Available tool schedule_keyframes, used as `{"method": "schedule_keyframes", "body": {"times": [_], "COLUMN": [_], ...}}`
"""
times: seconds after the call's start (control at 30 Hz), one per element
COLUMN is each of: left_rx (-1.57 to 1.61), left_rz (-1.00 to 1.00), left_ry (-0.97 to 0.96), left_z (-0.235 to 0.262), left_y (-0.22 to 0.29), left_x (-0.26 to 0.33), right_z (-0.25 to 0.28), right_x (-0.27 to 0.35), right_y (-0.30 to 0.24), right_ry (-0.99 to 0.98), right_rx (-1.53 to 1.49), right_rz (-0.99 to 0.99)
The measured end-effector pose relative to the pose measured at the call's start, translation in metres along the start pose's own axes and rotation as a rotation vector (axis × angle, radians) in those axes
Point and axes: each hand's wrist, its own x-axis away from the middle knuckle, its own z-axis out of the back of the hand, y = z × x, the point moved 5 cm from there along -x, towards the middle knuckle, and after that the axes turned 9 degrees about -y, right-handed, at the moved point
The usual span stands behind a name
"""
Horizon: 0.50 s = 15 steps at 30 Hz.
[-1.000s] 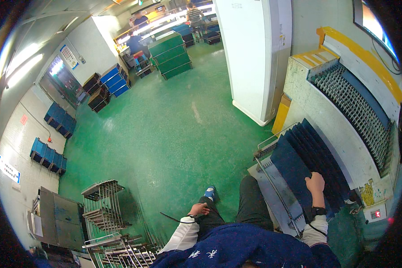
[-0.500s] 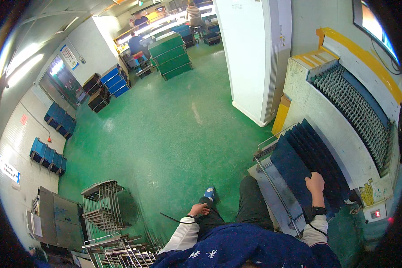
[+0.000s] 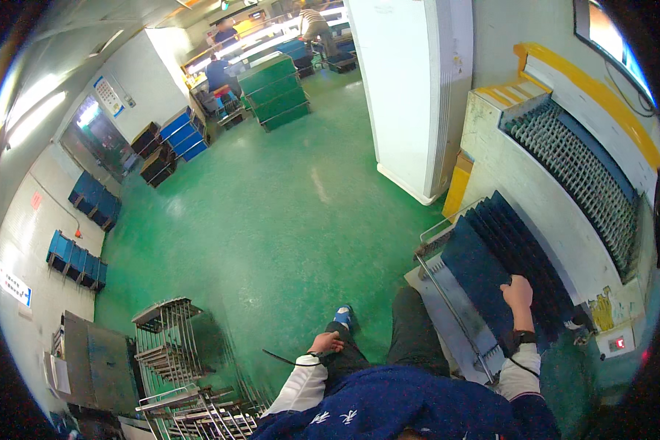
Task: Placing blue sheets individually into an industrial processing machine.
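Curled round the near edge of a dark blue panel [image 3: 477, 258], my right hand [image 3: 518, 292] is closed. That panel is the nearest of several similar upright panels [image 3: 529, 253] in a metal rack [image 3: 440, 273] at my right side. Against my thigh lies my left hand [image 3: 325, 342], its fingers loosely stretched and nothing seen in it. A thin dark cord [image 3: 284, 359] sticks out from the left wrist. The right wrist wears a black band [image 3: 522, 337].
Beside the panels stands a white machine [image 3: 557, 198] with rows of rollers. A tall white cabinet [image 3: 403, 95] stands ahead. Wire racks [image 3: 165, 345] are at the lower left. Green crates [image 3: 275, 92] and blue crates [image 3: 185, 136] stand farther off. People [image 3: 314, 26] work along a bright bench.
The view has shifted slightly. My right hand stays at the panel edge and my left hand at my thigh. A far person in stripes now leans over.
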Motion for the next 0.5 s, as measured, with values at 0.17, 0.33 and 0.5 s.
{"method": "schedule_keyframes", "body": {"times": [0.17, 0.33, 0.5], "left_rx": [-0.007, 0.016, -0.016], "left_rz": [-0.019, -0.058, -0.001], "left_ry": [-0.002, -0.105, -0.020], "left_z": [0.004, 0.011, 0.011], "left_y": [-0.004, -0.007, -0.007], "left_x": [-0.006, -0.005, -0.006], "right_z": [-0.002, -0.002, 0.050], "right_x": [0.000, -0.003, 0.015], "right_y": [-0.003, -0.005, -0.026], "right_ry": [-0.047, -0.006, -0.047], "right_rx": [-0.004, 0.020, 0.060], "right_rz": [0.012, 0.104, 0.110]}}
